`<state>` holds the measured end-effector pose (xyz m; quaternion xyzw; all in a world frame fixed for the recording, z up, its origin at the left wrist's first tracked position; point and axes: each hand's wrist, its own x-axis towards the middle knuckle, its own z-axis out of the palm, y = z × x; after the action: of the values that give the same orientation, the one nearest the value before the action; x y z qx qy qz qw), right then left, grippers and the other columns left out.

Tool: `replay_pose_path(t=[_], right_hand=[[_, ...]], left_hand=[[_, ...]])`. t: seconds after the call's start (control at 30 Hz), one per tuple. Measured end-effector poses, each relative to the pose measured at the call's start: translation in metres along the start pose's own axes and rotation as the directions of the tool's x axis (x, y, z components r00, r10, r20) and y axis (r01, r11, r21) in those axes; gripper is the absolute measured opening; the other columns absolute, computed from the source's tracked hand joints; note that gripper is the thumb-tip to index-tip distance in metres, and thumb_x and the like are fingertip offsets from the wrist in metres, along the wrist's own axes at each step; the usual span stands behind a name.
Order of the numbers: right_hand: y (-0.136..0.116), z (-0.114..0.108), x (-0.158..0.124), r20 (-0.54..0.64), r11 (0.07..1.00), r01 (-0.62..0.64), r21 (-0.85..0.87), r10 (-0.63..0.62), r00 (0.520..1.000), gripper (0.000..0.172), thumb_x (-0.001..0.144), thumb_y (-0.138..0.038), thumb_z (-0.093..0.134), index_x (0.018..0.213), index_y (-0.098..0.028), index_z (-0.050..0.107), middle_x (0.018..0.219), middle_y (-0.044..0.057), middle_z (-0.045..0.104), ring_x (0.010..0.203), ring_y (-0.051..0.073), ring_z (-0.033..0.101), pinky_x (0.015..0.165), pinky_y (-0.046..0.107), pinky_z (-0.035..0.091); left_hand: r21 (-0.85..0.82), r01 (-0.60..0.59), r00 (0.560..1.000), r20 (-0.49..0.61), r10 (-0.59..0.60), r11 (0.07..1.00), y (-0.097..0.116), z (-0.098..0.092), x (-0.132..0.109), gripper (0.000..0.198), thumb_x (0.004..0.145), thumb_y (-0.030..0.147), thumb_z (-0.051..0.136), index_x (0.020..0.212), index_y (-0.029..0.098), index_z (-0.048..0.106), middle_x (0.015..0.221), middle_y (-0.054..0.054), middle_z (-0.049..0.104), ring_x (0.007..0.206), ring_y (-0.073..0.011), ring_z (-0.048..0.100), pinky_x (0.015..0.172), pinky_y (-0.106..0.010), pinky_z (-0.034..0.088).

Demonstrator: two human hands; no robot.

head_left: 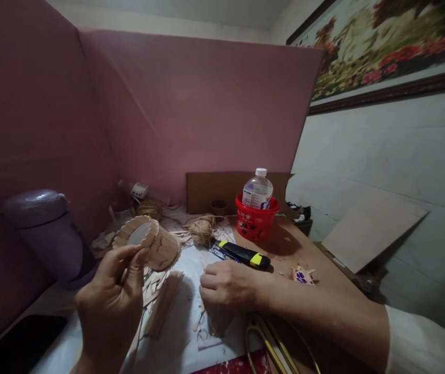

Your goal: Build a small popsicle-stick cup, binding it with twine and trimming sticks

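Observation:
In my left hand (115,291), thumb and fingers pinch the rim of a small cup (164,248) covered in pale wooden craft sticks. The cup is tilted, its mouth toward me on the left. My right hand (226,285) is low over the white sheet with its fingers curled; what they hold, if anything, is hidden. A dark, blurred shape (219,323) lies just under it. Beyond the right hand lies a black and yellow utility knife (246,254). Loose wooden sticks (164,306) are piled between both hands.
A red bucket (254,228) holds a clear plastic bottle (258,193). Balls of twine (201,229) lie at the back. Gold-handled scissors (269,343) are near the front edge. A purple tumbler (53,239) and a dark phone (23,340) are at left. Pink panels (207,114) enclose the table.

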<state>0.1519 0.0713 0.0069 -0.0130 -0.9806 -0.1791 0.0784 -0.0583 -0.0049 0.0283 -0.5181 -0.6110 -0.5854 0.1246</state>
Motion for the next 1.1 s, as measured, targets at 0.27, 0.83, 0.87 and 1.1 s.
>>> replay_pose_path(t=[0.27,0.83,0.87,1.1], right_hand=[[0.032,-0.008,-0.016,0.099,0.729,-0.684,0.017,0.680,0.727,0.017,0.088,-0.019,0.047,0.088,-0.015,0.064,0.089,0.009,0.064,0.079,0.018,0.057,0.065,0.028,0.040],[0.083,0.020,0.039,0.140,0.605,-0.781,0.156,0.769,0.623,0.065,0.069,-0.049,0.067,0.129,-0.031,0.047,0.112,0.010,0.054,0.100,0.028,0.055,0.078,0.035,0.044],[0.087,0.021,0.043,0.137,0.609,-0.775,0.168,0.764,0.630,0.059,0.070,-0.045,0.066,0.125,-0.030,0.051,0.109,0.009,0.055,0.097,0.027,0.057,0.077,0.033,0.044],[0.122,0.014,0.071,-0.007,0.540,-0.817,0.201,0.835,0.550,0.053,0.081,-0.040,0.053,0.131,-0.024,0.041,0.114,0.011,0.050,0.099,0.024,0.055,0.080,0.031,0.043]], left_hand=[[0.021,0.060,0.998,0.010,-0.060,0.998,0.002,-0.002,0.001,0.023,0.080,0.041,0.058,0.089,0.021,0.064,0.068,0.000,0.065,0.060,-0.0158,0.063,0.053,-0.024,0.045],[0.102,0.114,0.993,-0.032,-0.111,0.988,0.005,-0.007,0.008,0.019,0.079,0.038,0.060,0.086,0.021,0.065,0.061,0.002,0.063,0.052,-0.0141,0.057,0.052,-0.025,0.041],[0.101,0.122,0.992,-0.027,-0.120,0.987,0.005,-0.008,0.008,0.019,0.079,0.038,0.060,0.086,0.022,0.065,0.061,0.002,0.063,0.051,-0.0139,0.057,0.052,-0.025,0.041],[0.103,0.100,0.995,-0.032,-0.097,0.990,0.004,-0.009,0.006,0.018,0.081,0.038,0.059,0.086,0.022,0.064,0.061,0.002,0.063,0.050,-0.0133,0.057,0.049,-0.024,0.041]])
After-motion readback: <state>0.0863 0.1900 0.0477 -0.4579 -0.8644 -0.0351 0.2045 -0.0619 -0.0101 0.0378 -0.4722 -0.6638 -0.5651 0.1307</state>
